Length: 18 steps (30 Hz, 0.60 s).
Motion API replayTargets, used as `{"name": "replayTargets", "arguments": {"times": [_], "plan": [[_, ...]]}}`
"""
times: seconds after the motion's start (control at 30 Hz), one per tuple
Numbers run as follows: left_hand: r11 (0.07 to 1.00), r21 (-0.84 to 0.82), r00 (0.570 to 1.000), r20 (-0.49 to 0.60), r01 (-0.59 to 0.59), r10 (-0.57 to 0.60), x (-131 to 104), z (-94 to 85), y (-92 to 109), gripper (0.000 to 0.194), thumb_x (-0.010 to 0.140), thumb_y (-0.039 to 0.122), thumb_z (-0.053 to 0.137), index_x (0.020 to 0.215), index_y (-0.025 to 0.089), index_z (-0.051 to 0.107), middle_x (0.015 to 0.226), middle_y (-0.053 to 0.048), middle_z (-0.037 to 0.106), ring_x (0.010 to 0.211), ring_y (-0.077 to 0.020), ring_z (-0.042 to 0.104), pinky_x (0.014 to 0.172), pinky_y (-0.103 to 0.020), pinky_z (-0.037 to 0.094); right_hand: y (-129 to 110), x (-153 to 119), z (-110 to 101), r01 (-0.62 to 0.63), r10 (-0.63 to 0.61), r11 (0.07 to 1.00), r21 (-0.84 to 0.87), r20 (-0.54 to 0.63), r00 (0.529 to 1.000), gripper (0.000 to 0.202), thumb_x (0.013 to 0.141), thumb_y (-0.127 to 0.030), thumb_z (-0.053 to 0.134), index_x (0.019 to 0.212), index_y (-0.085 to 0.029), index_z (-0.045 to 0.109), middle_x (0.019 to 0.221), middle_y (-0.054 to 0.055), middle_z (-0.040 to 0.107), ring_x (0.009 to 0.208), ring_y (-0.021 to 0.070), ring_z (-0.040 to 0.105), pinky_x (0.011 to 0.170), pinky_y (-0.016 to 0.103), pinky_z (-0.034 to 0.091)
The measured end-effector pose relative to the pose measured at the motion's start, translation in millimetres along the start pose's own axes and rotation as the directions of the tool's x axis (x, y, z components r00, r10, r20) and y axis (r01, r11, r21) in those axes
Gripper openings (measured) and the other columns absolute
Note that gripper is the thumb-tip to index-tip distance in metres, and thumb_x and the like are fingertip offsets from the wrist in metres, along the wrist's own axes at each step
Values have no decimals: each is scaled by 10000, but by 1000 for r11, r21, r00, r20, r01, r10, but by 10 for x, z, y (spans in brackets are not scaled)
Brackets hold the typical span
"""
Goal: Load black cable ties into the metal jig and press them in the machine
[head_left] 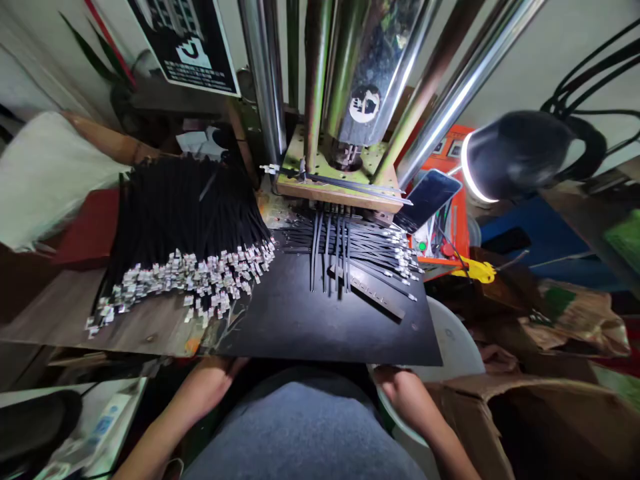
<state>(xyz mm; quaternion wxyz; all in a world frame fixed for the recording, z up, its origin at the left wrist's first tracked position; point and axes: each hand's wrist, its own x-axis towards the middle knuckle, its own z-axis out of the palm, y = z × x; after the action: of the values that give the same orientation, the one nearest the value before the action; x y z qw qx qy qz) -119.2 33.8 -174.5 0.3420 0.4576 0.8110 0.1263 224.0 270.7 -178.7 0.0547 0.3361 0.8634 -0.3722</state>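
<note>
Both of my hands are low at the front edge of the work table. My left hand (217,375) reaches under the edge at the left; its fingers are hidden. Right of my body, my right hand (395,379) is also partly under the edge, fingers out of sight. On the black plate (290,327) lie many black cables (365,243) with silvery ends, several of them crosswise on top. A flat metal bar (373,293) with notches lies slanted beside them. A large pile of black cables (185,207) with white connectors (200,273) covers the left side.
A press (345,187) with metal columns stands at the back. Right of it are a phone (433,197), a red-orange tray (463,230) with tools, and a lit lamp (515,157). A white bucket (453,333) and a cardboard box (465,413) stand at the lower right.
</note>
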Motion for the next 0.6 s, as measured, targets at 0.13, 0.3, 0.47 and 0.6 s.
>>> {"name": "replayTargets", "arguments": {"times": [0.13,0.3,0.47,0.6], "plan": [[982,-72,952,241,-176,188,-152,-331,442,322,946,417,485,1091,255,722,1073,-52,736,966,-224,695,865,-328,545,-467,288,-465,334,-320,942,24,-233,918,227,950,-326,549,1052,-212,716,974,76,734,886,195,683,813,301,534],[839,61,832,-111,-540,544,13,-787,742,236,995,275,475,1081,238,692,991,-5,728,881,-138,677,810,-249,514,-427,1046,-707,209,-444,860,-465,-482,755,314,911,-408,631,1041,-125,675,954,130,674,896,280,582,806,423,455],[725,349,662,-298,-594,687,192,-1080,615,196,966,184,537,1123,215,650,1038,-3,716,953,-137,653,917,-289,491,-477,1002,-550,459,-626,757,-465,-317,712,196,945,-312,600,942,-125,659,814,83,639,778,205,532,734,333,426],[608,570,629,-193,-552,753,577,-1255,650,201,955,162,526,1075,193,684,1062,-37,718,1015,-197,645,982,-392,489,-1173,1271,-595,591,-629,754,-284,-58,775,275,921,-432,629,928,-160,669,783,53,648,739,182,581,675,285,434]]}}
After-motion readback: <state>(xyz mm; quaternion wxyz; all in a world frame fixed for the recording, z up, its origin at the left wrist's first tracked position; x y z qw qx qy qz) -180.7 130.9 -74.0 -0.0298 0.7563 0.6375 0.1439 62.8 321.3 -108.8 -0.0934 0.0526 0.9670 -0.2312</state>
